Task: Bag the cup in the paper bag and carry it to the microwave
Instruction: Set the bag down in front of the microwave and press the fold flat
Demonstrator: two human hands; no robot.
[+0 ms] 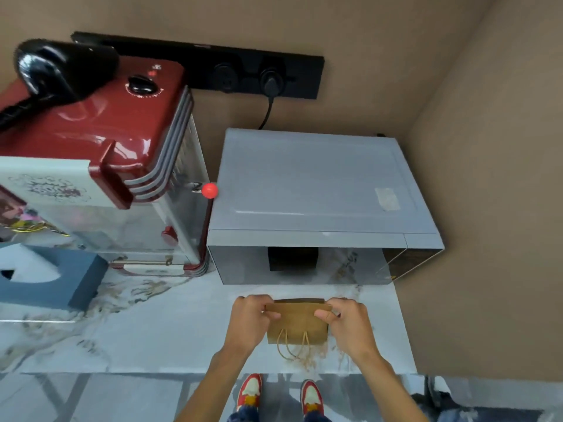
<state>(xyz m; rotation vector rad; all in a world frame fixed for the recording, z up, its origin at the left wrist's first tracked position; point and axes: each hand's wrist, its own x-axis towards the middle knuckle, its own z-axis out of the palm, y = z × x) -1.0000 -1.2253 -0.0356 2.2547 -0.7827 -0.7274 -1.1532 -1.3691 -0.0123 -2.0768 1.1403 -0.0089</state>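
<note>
A brown paper bag [298, 325] with twine handles stands on the marble counter [170, 336], just in front of the grey microwave [316, 181]. My left hand [251, 321] grips the bag's folded top at its left side. My right hand [350, 322] grips the top at the right side. The top edge is folded over toward me, and the handles hang down the near face. The cup is hidden; I cannot tell whether it is inside the bag.
A red popcorn machine [100, 141] stands left of the microwave, with a red ball knob [209, 190] between them. A blue tissue box [51, 281] sits at the left. A black power strip [213, 68] runs along the brown wall. My shoes show below the counter edge.
</note>
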